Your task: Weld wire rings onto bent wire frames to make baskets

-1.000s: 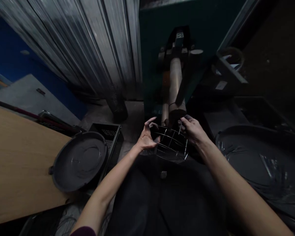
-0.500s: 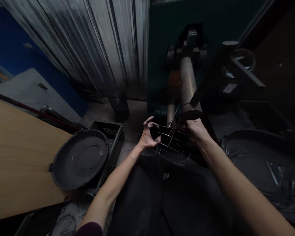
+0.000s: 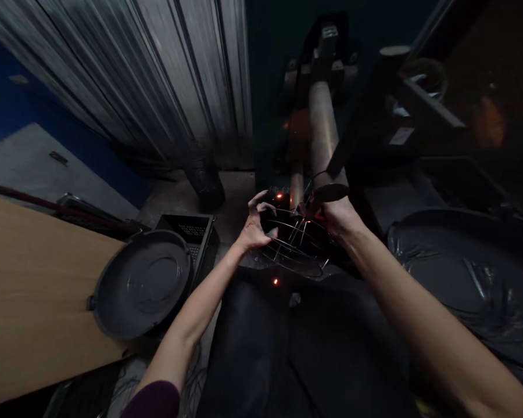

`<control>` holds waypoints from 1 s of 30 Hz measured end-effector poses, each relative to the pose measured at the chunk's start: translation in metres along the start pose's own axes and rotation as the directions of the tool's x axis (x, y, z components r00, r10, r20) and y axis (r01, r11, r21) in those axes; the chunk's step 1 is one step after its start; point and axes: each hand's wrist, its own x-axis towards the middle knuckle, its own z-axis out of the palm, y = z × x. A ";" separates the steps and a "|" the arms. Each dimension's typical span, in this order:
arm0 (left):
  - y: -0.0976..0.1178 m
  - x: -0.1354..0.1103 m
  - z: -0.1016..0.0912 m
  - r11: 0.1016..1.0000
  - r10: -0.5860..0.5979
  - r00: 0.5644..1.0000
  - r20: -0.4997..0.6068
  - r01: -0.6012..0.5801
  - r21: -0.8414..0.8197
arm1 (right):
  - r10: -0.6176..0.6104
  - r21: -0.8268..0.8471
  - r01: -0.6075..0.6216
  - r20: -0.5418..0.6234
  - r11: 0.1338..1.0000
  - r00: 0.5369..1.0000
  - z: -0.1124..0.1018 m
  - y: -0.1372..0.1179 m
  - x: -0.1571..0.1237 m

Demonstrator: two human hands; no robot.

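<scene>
- The left hand is bent in a C: its thumb and fingers are apart from each other but bear on the wires between them, gripping the left side of a wire basket.
- The right hand is at the far right of the basket, under the end of a thick metal bar; its fingers are hidden, so I cannot tell whether they are closed on a wire.
- The basket is held in the air just in front of the dark cloth over the person's lap. Its hoops and short cross wires reach the tip of a thinner rod below the bar.
- It looks light and fairly stiff, though single wires probably flex if squeezed. The bare metal is likely smooth enough to turn in the fingers, and loose wire ends could prick.
- The outer hoops at the left seem the best hold; wires near the rod are best avoided, since orange sparks glow there and the metal may be hot.
- Farther left, a round tray lies between the right edge of a wooden board and a black crate, covering part of the crate's left edge.
- Farther right is a larger dark tray, its left rim beyond the right forearm.
</scene>
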 end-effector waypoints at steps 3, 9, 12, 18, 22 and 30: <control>-0.001 0.000 -0.003 0.998 0.058 0.998 0.039 -0.059 0.009 | 0.072 -0.038 -0.072 0.003 0.997 0.997 -0.005 -0.013 0.009; 0.029 -0.045 0.013 0.954 0.177 0.964 0.196 -0.217 0.207 | 0.194 -0.204 -0.202 -0.057 0.958 0.979 -0.040 -0.037 -0.022; 0.073 -0.093 0.028 0.843 0.212 0.810 0.546 -0.435 0.317 | 0.074 -0.530 -0.089 -0.049 0.843 0.996 -0.073 -0.036 -0.074; 0.130 -0.125 0.007 0.896 0.312 0.893 0.324 -0.390 0.211 | -0.201 -0.839 0.350 0.291 0.417 0.935 -0.119 -0.040 -0.175; 0.138 -0.115 -0.008 0.972 -0.228 0.972 0.059 0.231 -0.053 | -0.255 -0.761 0.440 0.359 0.478 0.898 -0.118 -0.026 -0.172; 0.163 -0.118 0.079 0.604 -0.530 0.730 0.431 0.682 -0.413 | -0.096 -0.712 0.357 0.380 0.605 0.920 -0.059 0.059 -0.059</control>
